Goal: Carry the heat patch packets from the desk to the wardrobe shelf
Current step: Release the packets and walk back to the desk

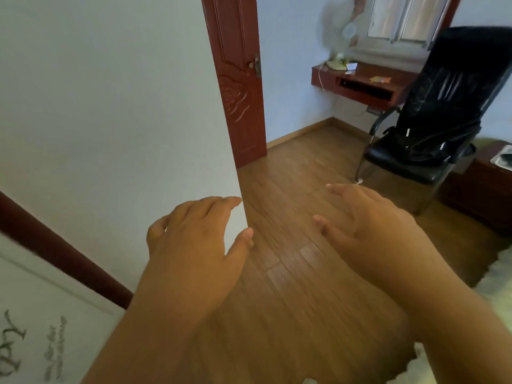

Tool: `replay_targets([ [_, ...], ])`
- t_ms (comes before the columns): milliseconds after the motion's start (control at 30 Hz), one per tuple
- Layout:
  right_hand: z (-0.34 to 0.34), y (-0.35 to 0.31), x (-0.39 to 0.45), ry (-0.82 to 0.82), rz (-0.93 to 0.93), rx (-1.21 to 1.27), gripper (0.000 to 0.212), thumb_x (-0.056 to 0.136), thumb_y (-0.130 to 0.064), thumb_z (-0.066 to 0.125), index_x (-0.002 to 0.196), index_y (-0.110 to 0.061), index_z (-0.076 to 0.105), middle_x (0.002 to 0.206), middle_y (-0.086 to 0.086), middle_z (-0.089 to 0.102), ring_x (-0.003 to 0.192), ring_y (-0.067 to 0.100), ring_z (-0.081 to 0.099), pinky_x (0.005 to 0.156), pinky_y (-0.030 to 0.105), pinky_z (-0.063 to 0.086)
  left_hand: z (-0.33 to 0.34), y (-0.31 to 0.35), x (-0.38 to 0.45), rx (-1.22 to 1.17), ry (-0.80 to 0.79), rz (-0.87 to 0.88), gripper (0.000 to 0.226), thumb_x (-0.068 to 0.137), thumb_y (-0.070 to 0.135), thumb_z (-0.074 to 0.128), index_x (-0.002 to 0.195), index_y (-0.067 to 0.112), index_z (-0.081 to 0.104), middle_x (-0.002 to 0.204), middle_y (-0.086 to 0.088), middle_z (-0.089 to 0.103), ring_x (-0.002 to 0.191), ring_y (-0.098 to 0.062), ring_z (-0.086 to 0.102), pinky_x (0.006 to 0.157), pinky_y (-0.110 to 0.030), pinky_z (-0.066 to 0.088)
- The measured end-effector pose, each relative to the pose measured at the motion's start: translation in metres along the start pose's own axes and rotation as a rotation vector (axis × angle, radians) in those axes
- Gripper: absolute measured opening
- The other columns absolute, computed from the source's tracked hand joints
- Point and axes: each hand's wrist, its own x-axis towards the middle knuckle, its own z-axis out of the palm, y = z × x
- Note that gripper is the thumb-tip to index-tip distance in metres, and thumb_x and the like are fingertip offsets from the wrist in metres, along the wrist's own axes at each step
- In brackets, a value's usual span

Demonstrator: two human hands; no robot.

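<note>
While the view tilts, I note wood floor, black chair, then the red desk far across the room — small packets lie on it. Left hand and right hand — both spread, holding nothing.

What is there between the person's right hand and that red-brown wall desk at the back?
In the head view, bare wooden plank floor lies between the right hand and the red-brown wall-mounted desk; the black leather chair stands just beside that stretch.
</note>
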Motion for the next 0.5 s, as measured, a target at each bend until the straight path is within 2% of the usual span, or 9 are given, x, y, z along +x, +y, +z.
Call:
replay_targets([
  [67,-0.008,0.008,0.032,0.019,0.005,-0.001,0.071,0.096,-0.064,0.05,0.158,-0.039,0.028,0.163,-0.011,0.039,0.146,0.015,0.045,0.119,0.046,0.041,-0.004,0.011,0.032,0.005,0.01,0.0,0.073,0.084,0.075,0.019,0.153,0.051,0.015,0.165,0.02,0.022,0.153,-0.013,0.025,0.123,-0.04,0.02],
  [267,-0.026,0.028,0.116,0.036,0.014,-0.036,0.072,0.095,-0.066,0.05,0.159,-0.039,0.028,0.163,-0.01,0.04,0.147,0.018,0.045,0.119,0.048,0.041,0.001,0.037,0.112,-0.051,0.017,-0.01,0.072,0.084,0.074,0.022,0.152,0.049,0.022,0.163,0.019,0.028,0.15,-0.013,0.03,0.122,-0.039,0.022],
  [500,-0.024,0.05,0.192,-0.006,0.119,-0.075,0.074,0.093,-0.069,0.047,0.159,-0.041,0.024,0.164,-0.012,0.037,0.151,0.019,0.039,0.123,0.051,0.036,0.024,0.057,0.211,-0.086,-0.003,0.09,0.061,0.094,0.07,0.034,0.15,0.048,0.028,0.159,0.019,0.035,0.148,-0.011,0.033,0.12,-0.038,0.026],
])
